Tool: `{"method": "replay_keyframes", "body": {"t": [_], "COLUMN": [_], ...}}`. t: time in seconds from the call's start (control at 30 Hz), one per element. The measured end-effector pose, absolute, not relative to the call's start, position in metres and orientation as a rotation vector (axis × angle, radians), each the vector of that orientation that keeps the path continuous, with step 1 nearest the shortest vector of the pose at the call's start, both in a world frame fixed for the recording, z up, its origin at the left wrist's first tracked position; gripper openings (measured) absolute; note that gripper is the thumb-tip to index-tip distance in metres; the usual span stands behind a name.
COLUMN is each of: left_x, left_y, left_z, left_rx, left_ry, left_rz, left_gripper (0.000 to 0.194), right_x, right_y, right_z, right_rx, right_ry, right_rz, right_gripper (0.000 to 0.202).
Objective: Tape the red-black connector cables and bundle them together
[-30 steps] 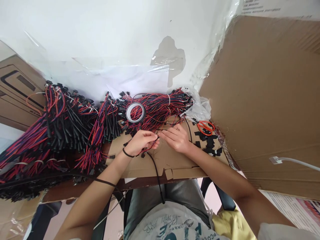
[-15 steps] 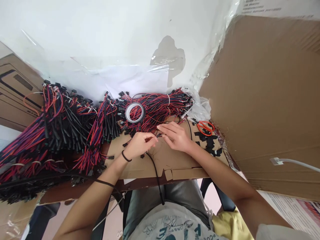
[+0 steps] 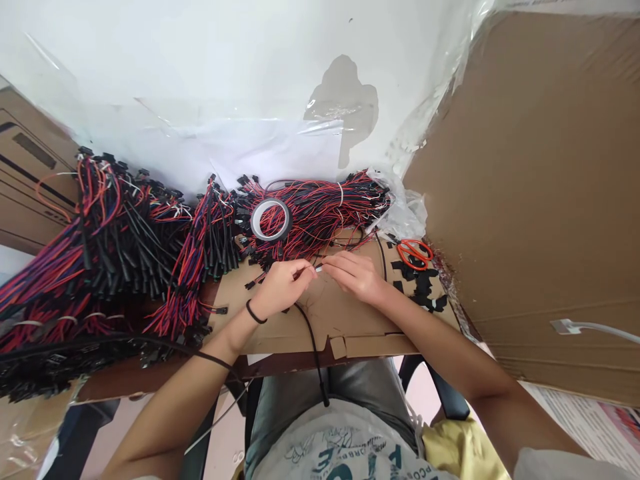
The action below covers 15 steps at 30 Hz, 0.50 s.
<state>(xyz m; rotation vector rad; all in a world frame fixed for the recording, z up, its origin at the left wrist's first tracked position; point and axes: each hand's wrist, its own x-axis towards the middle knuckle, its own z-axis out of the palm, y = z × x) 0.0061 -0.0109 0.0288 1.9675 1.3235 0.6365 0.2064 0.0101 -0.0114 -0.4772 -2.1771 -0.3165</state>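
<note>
Looking between the fingertips, we find a small pale piece [image 3: 319, 269] bridging the narrow gap between the hands, above the cardboard sheet [image 3: 280, 333]. We judge it very light, soft and easily bent, apt to roll or slip, so we would pinch it near its ends rather than press its middle. The left hand [image 3: 286, 285] has its grip drawn together, thumb against fingers, on one end; the right hand [image 3: 354, 275] meets the other, but its thumb is hidden and we cannot tell whether that grip is clamped. The piece is too small for us to say whether it is wire, sleeve or tape.

A black cable [image 3: 312, 333], probably springy, hangs past the edge of the table [image 3: 285, 365]; its upper end is lost near the left hand. Farther out, we see a tape roll [image 3: 287, 227] lying against red and black wires [image 3: 320, 213], and orange-handled scissors [image 3: 414, 252] whose blades we cannot make out. The wire bundles [image 3: 130, 247] at left run out of view.
</note>
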Motion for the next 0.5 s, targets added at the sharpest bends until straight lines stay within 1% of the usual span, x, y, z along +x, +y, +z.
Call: {"method": "replay_keyframes", "body": {"t": [0.23, 0.37, 0.5], "left_x": [0.004, 0.002, 0.002], "left_y": [-0.008, -0.008, -0.008], "left_z": [0.029, 0.025, 0.020], "left_rx": [1.828, 2.006, 2.207], "left_ry": [1.252, 1.290, 1.284], "left_rz": [0.639, 0.678, 0.785], "left_gripper": [0.028, 0.029, 0.025], "right_x": [0.207, 0.203, 0.198], "right_y": [0.013, 0.011, 0.009], "right_z": [-0.020, -0.020, -0.015], "right_rx": [-0.492, -0.519, -0.545], "right_ry": [-2.198, -2.161, -2.093], "right_rz": [-0.263, -0.206, -0.094], "right_gripper": [0.018, 0.017, 0.014]}}
